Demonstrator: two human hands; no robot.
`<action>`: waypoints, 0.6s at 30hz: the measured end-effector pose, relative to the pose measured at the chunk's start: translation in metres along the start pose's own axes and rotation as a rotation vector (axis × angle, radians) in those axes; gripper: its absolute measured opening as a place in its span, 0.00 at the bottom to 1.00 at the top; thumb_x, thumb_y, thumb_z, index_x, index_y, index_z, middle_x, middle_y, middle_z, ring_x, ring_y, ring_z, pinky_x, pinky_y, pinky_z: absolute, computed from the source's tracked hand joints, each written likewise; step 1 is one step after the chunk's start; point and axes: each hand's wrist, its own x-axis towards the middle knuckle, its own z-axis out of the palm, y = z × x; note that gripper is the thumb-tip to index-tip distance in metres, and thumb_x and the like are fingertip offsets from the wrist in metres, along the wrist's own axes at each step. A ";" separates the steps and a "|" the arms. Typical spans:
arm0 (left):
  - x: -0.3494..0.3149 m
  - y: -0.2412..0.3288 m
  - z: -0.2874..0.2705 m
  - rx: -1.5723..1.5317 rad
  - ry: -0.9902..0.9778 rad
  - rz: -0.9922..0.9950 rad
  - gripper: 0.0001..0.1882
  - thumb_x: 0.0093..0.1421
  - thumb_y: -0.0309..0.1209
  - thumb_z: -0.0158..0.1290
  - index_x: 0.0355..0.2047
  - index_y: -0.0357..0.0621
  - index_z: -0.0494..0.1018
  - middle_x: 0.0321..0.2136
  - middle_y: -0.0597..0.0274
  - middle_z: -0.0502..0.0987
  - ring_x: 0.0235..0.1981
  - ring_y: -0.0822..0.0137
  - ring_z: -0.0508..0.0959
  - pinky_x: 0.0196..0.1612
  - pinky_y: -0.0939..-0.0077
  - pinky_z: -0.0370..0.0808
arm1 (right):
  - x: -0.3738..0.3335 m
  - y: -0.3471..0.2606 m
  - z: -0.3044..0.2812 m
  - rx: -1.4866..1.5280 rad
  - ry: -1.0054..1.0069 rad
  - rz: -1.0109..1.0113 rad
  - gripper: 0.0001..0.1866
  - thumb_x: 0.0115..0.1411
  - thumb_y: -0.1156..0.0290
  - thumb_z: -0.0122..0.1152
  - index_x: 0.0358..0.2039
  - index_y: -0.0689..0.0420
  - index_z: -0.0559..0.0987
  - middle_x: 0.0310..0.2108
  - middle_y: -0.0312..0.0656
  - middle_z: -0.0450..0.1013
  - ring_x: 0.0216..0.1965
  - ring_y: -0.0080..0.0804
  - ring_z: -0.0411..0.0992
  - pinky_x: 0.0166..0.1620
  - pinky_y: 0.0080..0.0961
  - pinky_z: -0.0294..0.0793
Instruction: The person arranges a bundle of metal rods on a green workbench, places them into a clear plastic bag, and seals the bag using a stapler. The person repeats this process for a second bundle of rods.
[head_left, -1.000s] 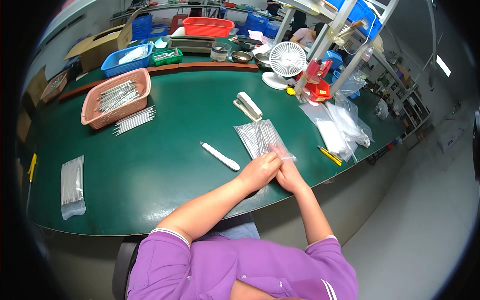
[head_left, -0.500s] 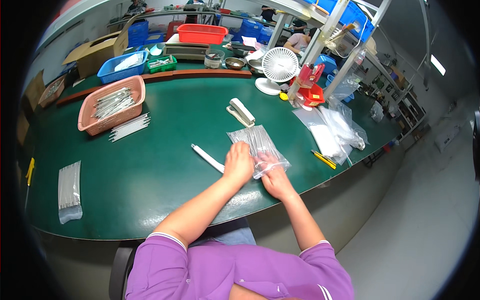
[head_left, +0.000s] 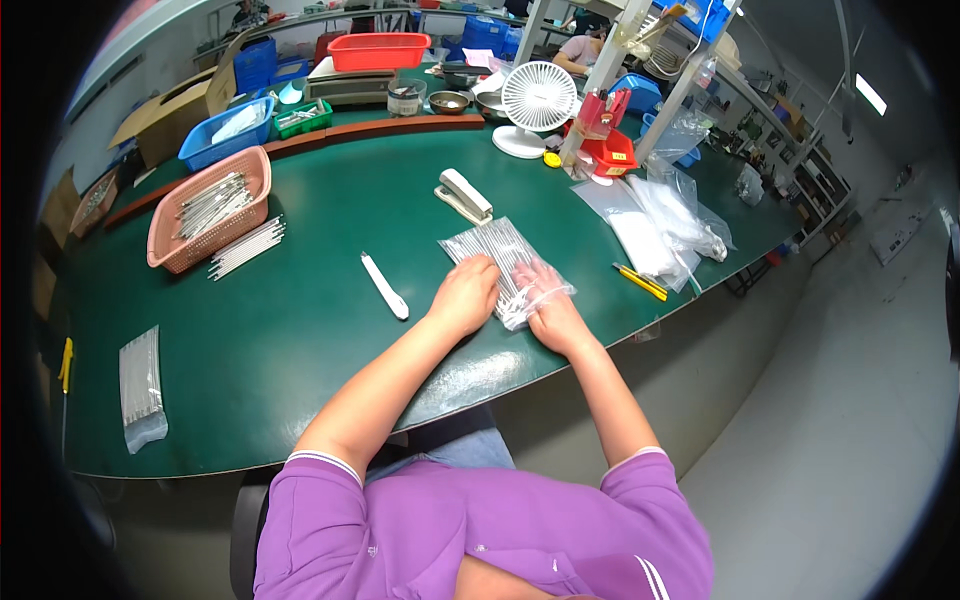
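A clear plastic bag (head_left: 512, 262) full of thin silvery rods lies flat on the green table in front of me. At its left edge, my left hand (head_left: 466, 294) rests with curled fingers closed on the bag. My right hand (head_left: 548, 302) is on the lower right part, fingers stretched out against the rods, near the loose mouth of the bag. A grey-white stapler (head_left: 464, 197) sits just beyond it. To the left lies a slim white-handled tool (head_left: 385, 287). Another filled bag of rods (head_left: 142, 385) is at the far left.
A pink basket (head_left: 258, 185) of rods stands back left, with loose rods (head_left: 247, 247) beside it. A white fan (head_left: 538, 98) and a red bin (head_left: 612, 157) stand by the shelf post. Plastic bags (head_left: 640, 232) and a yellow cutter (head_left: 641, 283) lie right, near the table edge.
My view has shifted a little, moving the scene in the picture. The white-handled tool now shows fully, clear of my left arm. Both hands stay at the bag; the right fingers look straighter.
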 end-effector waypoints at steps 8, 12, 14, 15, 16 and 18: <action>0.023 -0.021 0.010 0.111 0.139 -0.007 0.20 0.56 0.38 0.54 0.43 0.35 0.71 0.48 0.45 0.72 0.53 0.48 0.70 0.57 0.59 0.66 | -0.012 0.009 -0.027 -0.029 0.566 0.326 0.15 0.51 0.75 0.60 0.41 0.59 0.78 0.36 0.44 0.74 0.43 0.44 0.72 0.49 0.36 0.71; 0.020 -0.020 0.005 0.094 0.146 0.125 0.11 0.53 0.32 0.51 0.33 0.37 0.72 0.39 0.51 0.74 0.44 0.50 0.73 0.49 0.58 0.71 | -0.002 0.017 -0.016 0.215 0.142 0.521 0.12 0.54 0.72 0.59 0.39 0.55 0.81 0.37 0.44 0.73 0.39 0.39 0.73 0.42 0.29 0.73; 0.012 -0.016 -0.003 0.079 0.050 0.152 0.10 0.53 0.31 0.51 0.32 0.38 0.72 0.37 0.53 0.74 0.42 0.51 0.74 0.46 0.58 0.72 | -0.008 0.007 -0.018 0.233 0.151 0.488 0.08 0.54 0.73 0.59 0.36 0.56 0.82 0.32 0.41 0.72 0.34 0.33 0.71 0.38 0.26 0.72; 0.004 -0.012 -0.011 0.074 0.001 0.162 0.09 0.53 0.31 0.51 0.32 0.38 0.72 0.36 0.54 0.74 0.41 0.52 0.74 0.44 0.58 0.73 | -0.015 0.003 -0.021 0.268 0.117 0.485 0.07 0.54 0.74 0.59 0.34 0.56 0.82 0.31 0.40 0.71 0.32 0.30 0.71 0.37 0.25 0.71; -0.005 -0.008 -0.019 0.065 -0.006 0.190 0.07 0.53 0.30 0.51 0.31 0.39 0.72 0.35 0.55 0.74 0.39 0.53 0.75 0.42 0.59 0.74 | -0.023 -0.006 -0.026 0.346 0.072 0.529 0.08 0.55 0.74 0.60 0.35 0.57 0.82 0.31 0.38 0.71 0.32 0.26 0.69 0.36 0.22 0.70; -0.022 -0.008 -0.028 0.021 -0.068 0.283 0.07 0.53 0.29 0.52 0.31 0.40 0.73 0.34 0.55 0.74 0.39 0.53 0.75 0.42 0.59 0.73 | -0.039 -0.025 -0.043 0.416 -0.073 0.609 0.09 0.55 0.74 0.61 0.37 0.58 0.82 0.33 0.36 0.71 0.34 0.21 0.69 0.38 0.19 0.70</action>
